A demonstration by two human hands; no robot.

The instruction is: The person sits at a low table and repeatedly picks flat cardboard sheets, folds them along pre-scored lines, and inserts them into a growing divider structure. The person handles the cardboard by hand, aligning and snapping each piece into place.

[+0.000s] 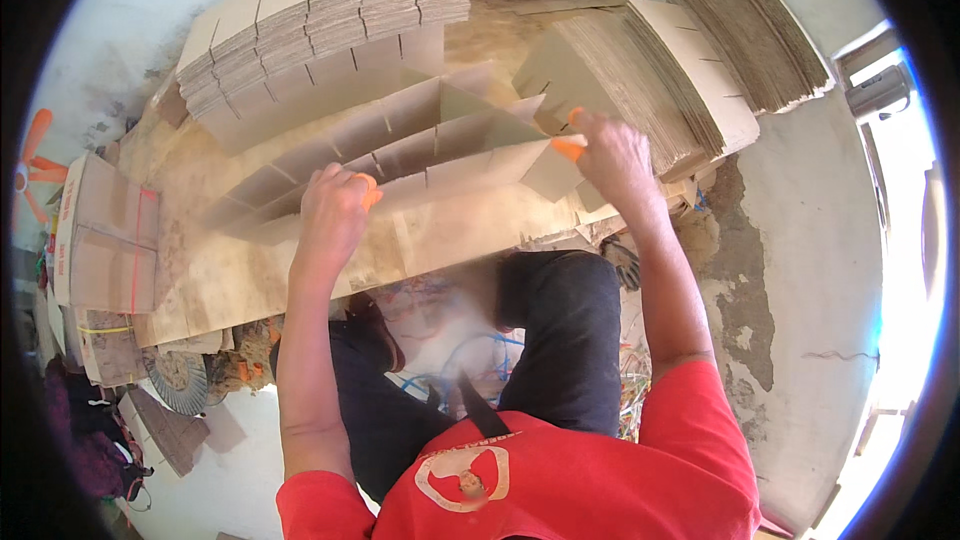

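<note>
Across the pale worktable (pixel 220 280) in the head view, a slotted cardboard panel (pixel 470 175) is standing near twelve o'clock, before other upright panels (pixel 395 125). Your left hand (pixel 335 205), toward nine, is grasping its top edge; your right hand (pixel 612 152), at two, is pinching its right end.

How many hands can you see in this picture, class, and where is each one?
2. The left hand is near the left part of the slotted cardboard panels; the right hand is by their right end.
</note>
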